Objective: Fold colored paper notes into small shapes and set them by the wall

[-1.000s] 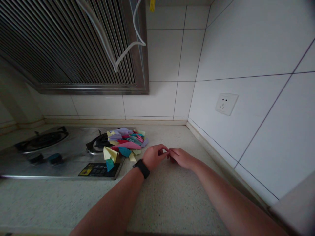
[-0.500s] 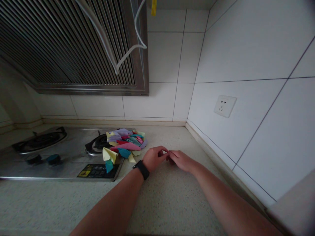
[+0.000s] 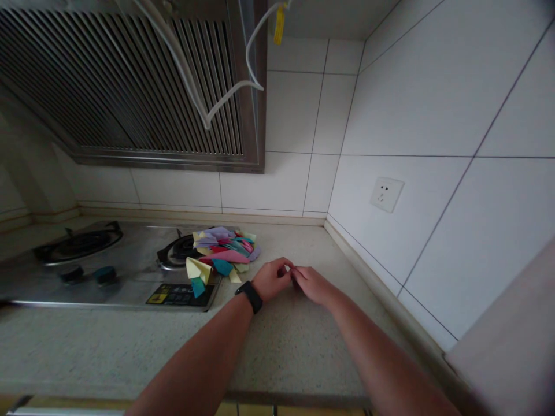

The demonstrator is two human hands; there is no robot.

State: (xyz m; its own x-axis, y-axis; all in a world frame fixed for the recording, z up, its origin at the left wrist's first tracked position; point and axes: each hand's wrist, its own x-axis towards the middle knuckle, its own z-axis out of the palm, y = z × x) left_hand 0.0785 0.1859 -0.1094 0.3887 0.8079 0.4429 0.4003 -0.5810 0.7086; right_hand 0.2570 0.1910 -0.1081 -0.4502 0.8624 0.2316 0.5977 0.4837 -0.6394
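My left hand (image 3: 271, 279), with a black watch (image 3: 250, 296) on its wrist, is over the speckled countertop (image 3: 299, 352). Its thumb and forefinger are pinched together. The fingertips of my right hand (image 3: 313, 283) meet them, also closed. Whatever lies between the fingers is hidden or too small to name. Left of my hands, folded colored papers (image 3: 225, 257) in purple, pink, teal and yellow lie in a pile. A yellow folded paper (image 3: 198, 270) and a teal one (image 3: 198, 287) are at its near side.
The pile partly overlaps a gas stove (image 3: 130, 289) with two burners and knobs. A range hood (image 3: 173, 162) hangs above it, with a white cable (image 3: 236, 89) in front. A wall socket (image 3: 387, 194) is on the tiled wall at right.
The view has tilted and shifted slightly, so the counter's front edge now shows. Both hands stay together in the same place, the fingers moving only a little. The paper pile looks unchanged.
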